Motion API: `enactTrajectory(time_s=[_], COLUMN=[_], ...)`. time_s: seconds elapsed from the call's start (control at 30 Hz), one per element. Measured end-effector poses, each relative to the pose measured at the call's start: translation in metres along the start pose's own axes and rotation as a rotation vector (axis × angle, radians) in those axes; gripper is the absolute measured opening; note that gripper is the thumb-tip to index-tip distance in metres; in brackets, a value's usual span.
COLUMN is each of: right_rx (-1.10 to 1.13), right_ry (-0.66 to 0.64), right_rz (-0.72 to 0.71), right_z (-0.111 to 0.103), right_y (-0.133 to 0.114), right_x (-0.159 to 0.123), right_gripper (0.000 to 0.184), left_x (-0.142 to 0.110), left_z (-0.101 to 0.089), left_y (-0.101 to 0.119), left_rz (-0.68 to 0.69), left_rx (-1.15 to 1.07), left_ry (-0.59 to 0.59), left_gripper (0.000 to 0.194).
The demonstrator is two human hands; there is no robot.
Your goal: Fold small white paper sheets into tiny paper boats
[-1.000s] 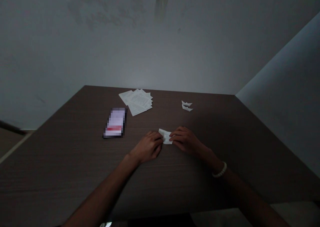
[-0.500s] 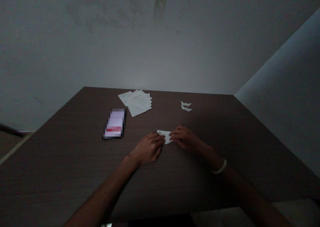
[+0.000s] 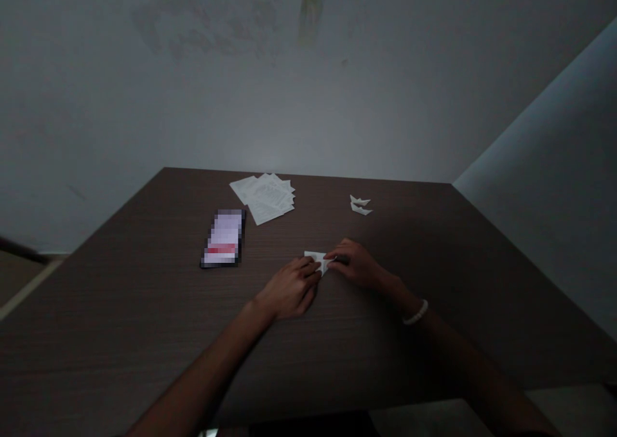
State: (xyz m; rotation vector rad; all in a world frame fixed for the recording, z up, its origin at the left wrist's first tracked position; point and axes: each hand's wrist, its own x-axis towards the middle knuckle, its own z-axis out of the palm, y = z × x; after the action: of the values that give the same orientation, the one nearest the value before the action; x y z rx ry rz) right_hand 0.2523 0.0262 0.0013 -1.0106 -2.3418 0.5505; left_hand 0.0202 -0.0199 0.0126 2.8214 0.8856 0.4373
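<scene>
Paper (image 3: 315, 261), a small folded white piece, is being gripped at the centre of the scene between the left hand (image 3: 292, 289) and the right hand (image 3: 353, 262). The grip is closed, with the hands being held together and the paper being pinched from both sides by their fingertips, so that much of its middle is being hidden. It is being kept low over the table (image 3: 120, 308), though whether it is resting on the wood cannot be told. Even pressure from both hands is judged to matter most here, with the edges being kept aligned and any crease being pressed firmly by a fingertip, since a piece this small can easily slip or skew. Ahead of the grip and slightly to the right, two small folded shapes (image 3: 360, 204) are being left lying close together. Further ahead and to the left, loose printed sheets (image 3: 263, 198) are lying in an untidy stack. To the left of the grip, a phone (image 3: 222, 238) is lying flat, its screen being obscured by pixelation. Behind the grip, a white bracelet (image 3: 415, 312) is being worn on the right wrist.
</scene>
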Motion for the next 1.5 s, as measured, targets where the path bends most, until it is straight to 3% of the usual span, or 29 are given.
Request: enactTrajectory(time_s=[0.2, 0.37, 0.53, 0.77, 1.17, 1.5], right_rx=[0.043, 0.082, 0.044, 0.089, 0.001, 0.085], right_ry=[0.032, 0.072, 0.044, -0.016, 0.041, -0.159], right_rz=[0.132, 0.165, 0.092, -0.007, 0.051, -0.043], right_z=[0.002, 0.007, 0.007, -0.003, 0.006, -0.01], right_y=[-0.001, -0.003, -0.002, -0.001, -0.004, 0.0], right_x=[0.003, 0.003, 0.003, 0.001, 0.002, 0.001], right_gripper=[0.026, 0.021, 0.005, 0.008, 0.006, 0.015], left_x=[-0.001, 0.0, 0.001, 0.0, 0.001, 0.001], left_z=[0.001, -0.001, -0.002, -0.001, -0.005, -0.002], left_y=[0.0, 0.002, 0.002, 0.0, 0.001, 0.0], left_rz=[-0.002, 0.0, 0.009, 0.003, -0.014, -0.025], left_rx=[-0.015, -0.043, -0.051, -0.057, -0.002, -0.001], left_ry=[0.029, 0.048, 0.068, 0.065, -0.008, -0.007], left_gripper=[0.03, 0.028, 0.025, 0.025, 0.029, 0.03])
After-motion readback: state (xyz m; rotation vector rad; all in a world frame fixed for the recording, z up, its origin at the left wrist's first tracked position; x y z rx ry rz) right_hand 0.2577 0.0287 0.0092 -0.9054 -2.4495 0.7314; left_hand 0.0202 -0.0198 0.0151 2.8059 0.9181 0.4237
